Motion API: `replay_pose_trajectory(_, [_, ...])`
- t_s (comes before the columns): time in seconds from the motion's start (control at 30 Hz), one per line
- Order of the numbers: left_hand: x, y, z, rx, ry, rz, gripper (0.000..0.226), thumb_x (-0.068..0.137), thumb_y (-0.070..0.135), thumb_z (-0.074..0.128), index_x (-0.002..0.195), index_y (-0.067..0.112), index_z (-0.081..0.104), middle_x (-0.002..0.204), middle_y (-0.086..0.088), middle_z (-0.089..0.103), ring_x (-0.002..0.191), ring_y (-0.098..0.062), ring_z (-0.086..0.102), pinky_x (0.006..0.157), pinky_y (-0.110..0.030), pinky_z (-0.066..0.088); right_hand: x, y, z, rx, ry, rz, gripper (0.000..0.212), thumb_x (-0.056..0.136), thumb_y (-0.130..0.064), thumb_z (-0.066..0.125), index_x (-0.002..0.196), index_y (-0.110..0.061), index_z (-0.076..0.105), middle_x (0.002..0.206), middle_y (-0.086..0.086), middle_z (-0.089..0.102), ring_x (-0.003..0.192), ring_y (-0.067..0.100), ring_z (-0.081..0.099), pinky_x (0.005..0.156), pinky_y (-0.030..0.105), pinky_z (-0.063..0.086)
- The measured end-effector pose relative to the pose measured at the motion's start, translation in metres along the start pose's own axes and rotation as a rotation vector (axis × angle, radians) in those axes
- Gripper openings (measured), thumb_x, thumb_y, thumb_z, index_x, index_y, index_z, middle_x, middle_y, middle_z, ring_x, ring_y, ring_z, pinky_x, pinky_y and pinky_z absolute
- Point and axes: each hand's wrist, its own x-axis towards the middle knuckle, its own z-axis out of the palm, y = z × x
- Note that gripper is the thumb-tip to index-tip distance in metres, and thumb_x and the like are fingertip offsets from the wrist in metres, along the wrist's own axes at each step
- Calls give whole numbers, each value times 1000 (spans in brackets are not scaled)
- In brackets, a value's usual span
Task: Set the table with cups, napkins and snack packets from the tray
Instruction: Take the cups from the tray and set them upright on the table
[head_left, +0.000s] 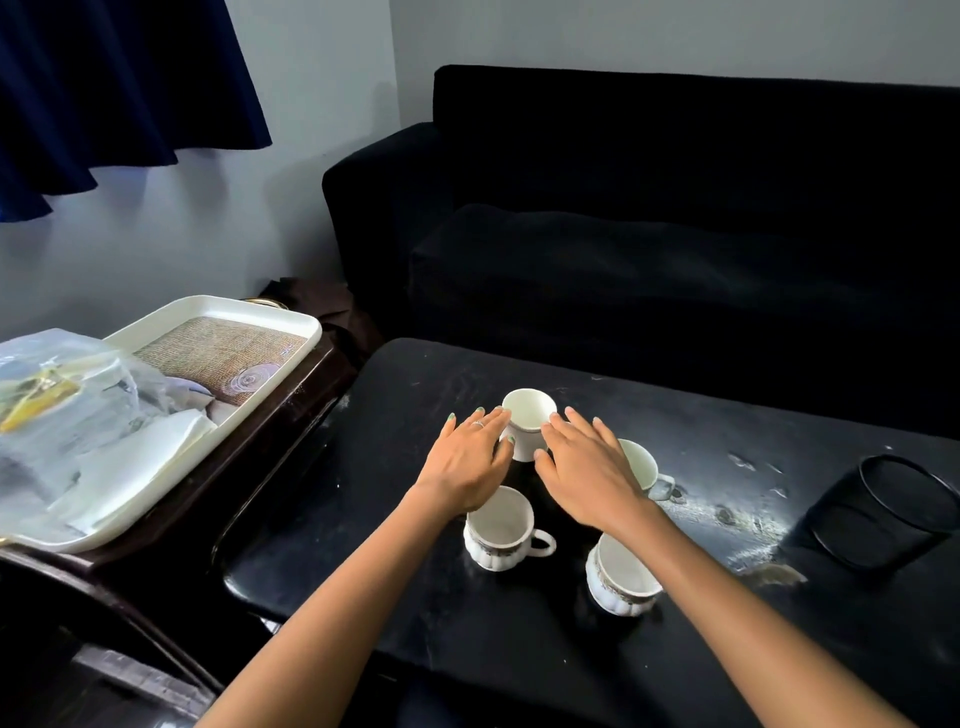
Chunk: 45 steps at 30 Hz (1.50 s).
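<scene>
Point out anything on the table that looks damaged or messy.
The black tabletop is scuffed, with pale worn patches and a brownish stain near the black wire-mesh holder. The four white cups stand upright, unspilled.

Both bare forearms reached forward from the bottom of the frame, converging toward the centre. The left hand (470, 462) lay palm down with its fingers straight and slightly spread, nails painted pale green, and a thin ring on one finger. Its fingertips and thumb touched the left side of a plain white handleless cup (527, 423). The right hand (587, 467) mirrored it, palm down, fingers extended and fanned a little, with the index fingertip and thumb against the right side of the same cup. Neither hand curled round anything; the wrists were nearly level, and the two hands stood close but apart.
</scene>
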Motion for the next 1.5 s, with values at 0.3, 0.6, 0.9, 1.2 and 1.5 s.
replay_pose_trajectory(0.3, [36,7,-1,125,-16,-18,56,97,16,33,151,15,18,159,-2,21,148,-21,12,119,-42,6,30,19,-5,-6,-26,10,47,94,-21,29,139,-9,35,154,2,26,145,17,12,117,41,7])
replay_pose_trajectory(0.6, [47,13,3,208,-15,-47,58,98,21,35,152,14,14,160,-3,17,148,-20,10,119,-43,7,46,24,-4,-28,-42,33,53,95,-23,31,145,-7,26,157,5,20,145,17,11,117,41,7])
replay_pose_trajectory(0.9, [19,36,-4,174,9,34,60,98,24,33,150,7,8,158,-9,19,148,-24,10,119,-46,-1,9,36,-23,235,181,32,48,97,-26,39,144,-18,33,152,-1,33,144,17,18,115,35,12])
replay_pose_trajectory(1.2, [-29,70,8,268,-150,254,57,98,14,30,152,13,10,160,-3,16,147,-16,12,120,-38,0,-90,67,-12,321,283,81,34,92,-10,51,125,-12,59,133,3,57,132,16,43,103,20,25])
replay_pose_trajectory(1.5, [-35,86,20,423,-193,294,59,98,11,28,152,12,4,161,-3,2,148,-20,2,118,-39,-5,-107,66,5,199,201,24,48,99,-37,34,143,-18,35,152,-6,28,134,-7,7,113,15,-1])
